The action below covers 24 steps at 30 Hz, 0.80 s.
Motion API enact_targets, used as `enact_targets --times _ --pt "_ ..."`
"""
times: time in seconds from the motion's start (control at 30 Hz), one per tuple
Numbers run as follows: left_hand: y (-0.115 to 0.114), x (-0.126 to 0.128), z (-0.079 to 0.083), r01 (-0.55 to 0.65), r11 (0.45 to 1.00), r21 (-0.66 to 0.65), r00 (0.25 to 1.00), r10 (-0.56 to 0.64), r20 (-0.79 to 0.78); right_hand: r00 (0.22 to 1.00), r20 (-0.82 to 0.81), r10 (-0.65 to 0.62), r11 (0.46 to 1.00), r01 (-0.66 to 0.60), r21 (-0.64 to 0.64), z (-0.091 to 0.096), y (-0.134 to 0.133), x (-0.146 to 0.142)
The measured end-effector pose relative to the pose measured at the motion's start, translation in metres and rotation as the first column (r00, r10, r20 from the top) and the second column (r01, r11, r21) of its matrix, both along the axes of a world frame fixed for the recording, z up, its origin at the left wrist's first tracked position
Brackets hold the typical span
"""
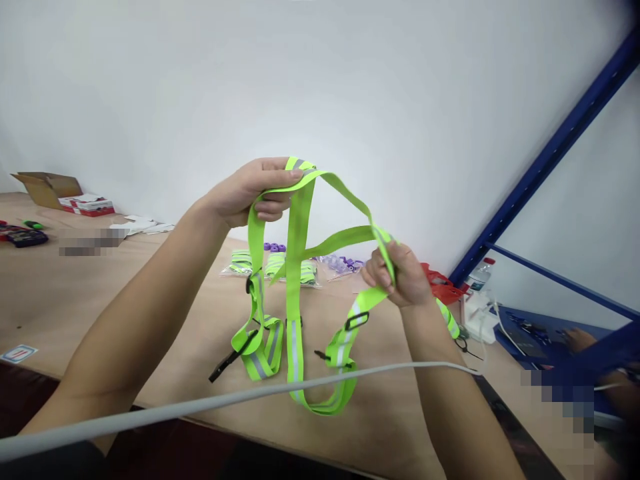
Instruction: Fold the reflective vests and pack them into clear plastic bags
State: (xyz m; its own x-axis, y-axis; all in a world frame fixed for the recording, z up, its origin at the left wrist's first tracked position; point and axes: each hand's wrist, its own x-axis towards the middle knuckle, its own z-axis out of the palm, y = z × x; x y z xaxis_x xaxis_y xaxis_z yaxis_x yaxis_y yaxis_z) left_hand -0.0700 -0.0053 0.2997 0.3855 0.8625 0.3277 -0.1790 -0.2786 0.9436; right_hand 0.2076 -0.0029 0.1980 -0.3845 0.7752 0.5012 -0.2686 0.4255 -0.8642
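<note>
My left hand (250,193) is raised above the wooden table (100,300) and pinches the top of a neon yellow-green reflective strap harness (295,267). My right hand (400,275) is closed on another band of the same harness, lower and to the right. The straps hang down between my hands; their grey-striped loops and black buckles (356,321) rest on the tabletop.
Bagged yellow-green straps (273,265) and small purple parts (345,263) lie behind the harness. A cardboard box (47,188) and red-white package (87,205) sit far left. A grey cable (200,403) crosses in front. A red object (443,283), a water bottle (481,273) and a blue shelf frame (545,160) stand at the right.
</note>
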Motion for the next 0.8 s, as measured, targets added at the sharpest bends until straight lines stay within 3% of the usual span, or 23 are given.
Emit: enact_targets --times 0.17,0.27,0.37,0.5,0.63,0.73,0.8 --pt "0.006 -0.022 0.0 -0.041 0.999 -0.024 0.988 0.037 -0.147 0.998 -0.025 -0.061 0.975 0.065 0.211 0.039 -0.014 0.029" --pt "0.005 -0.028 -0.002 0.06 0.994 0.09 0.978 -0.041 -0.203 0.998 0.018 -0.053 0.96 0.046 0.276 0.053 -0.028 0.032" --pt "-0.003 -0.025 -0.005 0.166 0.954 0.248 0.983 -0.14 -0.12 0.999 0.034 -0.02 0.939 0.007 0.344 0.059 -0.044 0.029" --pt "-0.023 -0.01 -0.006 0.128 0.912 0.388 0.982 -0.172 0.081 0.992 0.113 0.051 0.911 -0.093 0.401 0.064 -0.062 0.027" --pt "-0.041 0.002 0.001 0.012 0.943 0.332 0.979 -0.078 0.186 0.976 0.133 0.172 0.893 -0.212 0.397 0.066 -0.066 0.031" --pt "-0.032 0.004 0.003 -0.018 0.979 0.202 0.989 -0.012 0.149 0.992 0.046 0.118 0.924 -0.127 0.36 0.062 -0.055 0.036" --pt "-0.009 0.002 -0.004 -0.006 0.994 0.105 0.992 -0.008 0.128 1.0 0.021 0.02 0.974 -0.025 0.226 0.053 -0.037 0.041"
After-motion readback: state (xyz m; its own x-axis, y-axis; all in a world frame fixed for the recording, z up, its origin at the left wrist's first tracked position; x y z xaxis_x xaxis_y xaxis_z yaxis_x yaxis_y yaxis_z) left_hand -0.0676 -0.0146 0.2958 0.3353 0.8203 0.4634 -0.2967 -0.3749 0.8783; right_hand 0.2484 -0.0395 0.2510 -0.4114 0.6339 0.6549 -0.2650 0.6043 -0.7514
